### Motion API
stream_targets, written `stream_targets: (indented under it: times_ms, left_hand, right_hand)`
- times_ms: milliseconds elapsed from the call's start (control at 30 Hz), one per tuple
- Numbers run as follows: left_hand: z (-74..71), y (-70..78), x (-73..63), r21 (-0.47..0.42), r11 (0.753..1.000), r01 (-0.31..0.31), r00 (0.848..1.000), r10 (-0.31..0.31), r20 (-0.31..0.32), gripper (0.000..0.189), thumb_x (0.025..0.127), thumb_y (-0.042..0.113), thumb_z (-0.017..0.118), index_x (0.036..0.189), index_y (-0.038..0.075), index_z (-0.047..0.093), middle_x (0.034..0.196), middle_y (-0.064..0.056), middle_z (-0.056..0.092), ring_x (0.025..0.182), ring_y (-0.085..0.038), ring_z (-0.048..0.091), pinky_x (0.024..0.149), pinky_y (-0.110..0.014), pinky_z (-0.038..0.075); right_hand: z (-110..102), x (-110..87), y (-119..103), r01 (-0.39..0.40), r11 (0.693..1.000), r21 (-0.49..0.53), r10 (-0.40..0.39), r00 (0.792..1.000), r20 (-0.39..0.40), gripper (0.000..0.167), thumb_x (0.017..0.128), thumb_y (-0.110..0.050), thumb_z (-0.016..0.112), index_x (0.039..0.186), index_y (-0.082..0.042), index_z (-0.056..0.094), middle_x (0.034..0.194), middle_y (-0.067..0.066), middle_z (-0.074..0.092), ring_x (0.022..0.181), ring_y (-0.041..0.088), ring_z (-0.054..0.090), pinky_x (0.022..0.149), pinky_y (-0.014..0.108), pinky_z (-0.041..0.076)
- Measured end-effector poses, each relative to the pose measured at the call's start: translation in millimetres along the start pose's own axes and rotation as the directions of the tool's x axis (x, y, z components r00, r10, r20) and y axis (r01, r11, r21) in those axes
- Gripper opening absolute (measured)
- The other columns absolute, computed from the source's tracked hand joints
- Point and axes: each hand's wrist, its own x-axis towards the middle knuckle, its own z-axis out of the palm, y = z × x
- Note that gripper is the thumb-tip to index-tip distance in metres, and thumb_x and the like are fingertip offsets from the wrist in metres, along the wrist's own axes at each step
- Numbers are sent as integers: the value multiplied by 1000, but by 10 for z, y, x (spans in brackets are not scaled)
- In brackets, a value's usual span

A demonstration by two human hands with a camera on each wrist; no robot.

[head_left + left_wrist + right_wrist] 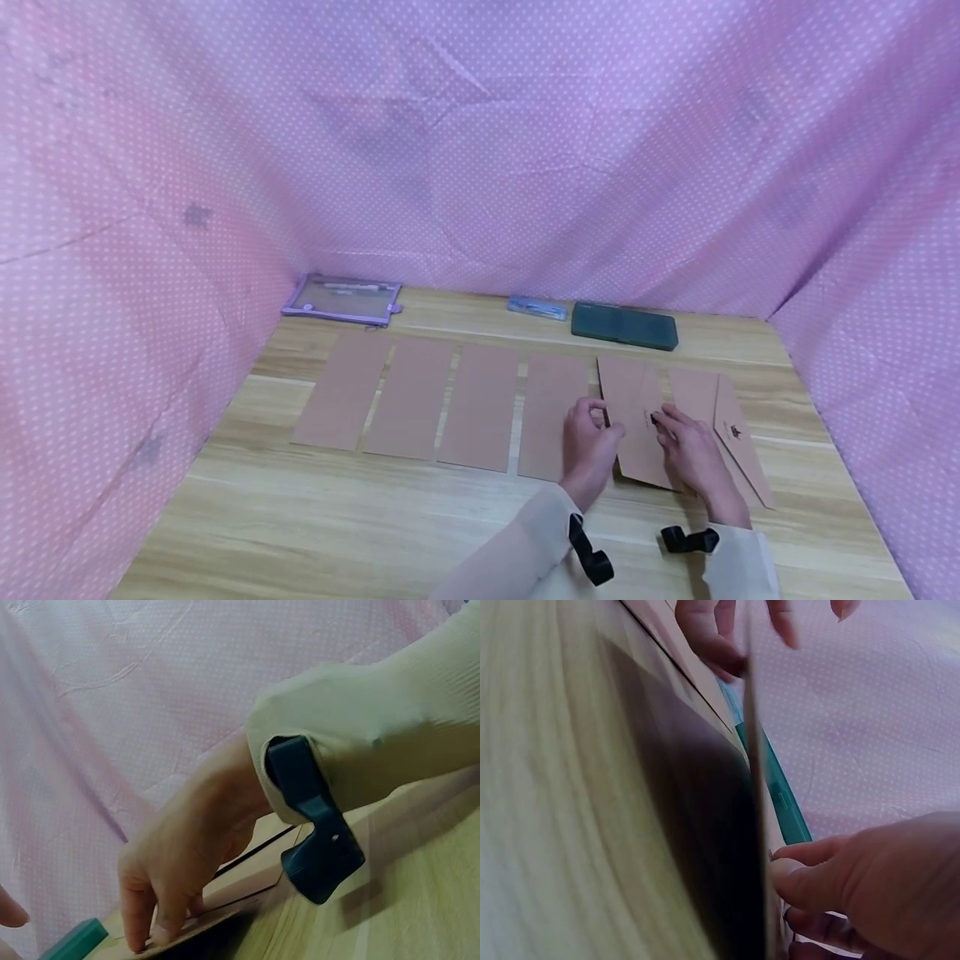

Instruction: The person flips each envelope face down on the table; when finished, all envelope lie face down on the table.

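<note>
A brown paper envelope is raised a little off the table between both hands. My left hand pinches its left edge, with thumb and fingers on either side. My right hand pinches it with thumb and forefinger near a small dark mark. In the right wrist view the envelope stands nearly edge-on, the left hand's fingers at its top and the right hand lower down. Just right lies another envelope with a pointed flap and a black crown print.
Several plain brown envelopes lie in a row to the left. Behind them are a purple-edged clear zip pouch with pens, a small blue packet and a dark green case. Pink dotted cloth surrounds the wooden table.
</note>
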Motion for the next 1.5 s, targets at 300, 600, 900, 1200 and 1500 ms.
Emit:
stream_targets:
  times_ms: [300,600,900,1200,1500]
  left_hand:
    - [51,-86,-58,8,998,-56,990,54,128,46,74,7,70,118,13,58,121,-5,67,109,-18,64,91,-39,54]
    - [14,-56,-221,328,898,-294,936,201,289,71,77,6,72,140,21,44,145,0,54,119,-12,57,94,-30,53]
    - [-6,-69,-304,371,776,-511,849,387,359,72,81,-3,66,145,13,38,152,-4,45,129,-13,54,106,-28,50]
    - [-18,-82,-321,365,682,-634,768,505,393,73,83,5,70,148,11,36,151,-6,45,128,-10,54,104,-26,51]
    - [-43,-96,-326,444,568,-693,720,510,471,76,85,19,70,152,13,35,162,-11,35,144,-20,45,111,-29,47]
  right_hand:
    - [-41,8,-10,-74,992,105,68,996,61,36,90,4,61,126,10,62,137,35,55,123,55,53,99,66,44]
    - [-104,-20,-23,-105,987,119,97,993,74,35,92,-3,62,127,6,63,133,30,60,98,42,69,85,56,55]
    - [-109,-7,-68,-140,975,171,122,987,108,35,91,-3,65,126,2,65,111,22,72,80,15,65,65,21,49]
    - [-131,7,-131,-170,951,260,134,979,151,34,97,-4,58,130,1,62,123,25,69,104,35,70,77,23,56]
    - [-167,44,-161,-213,849,483,124,970,210,37,103,-2,44,137,9,52,131,31,60,92,-8,61,76,22,57]
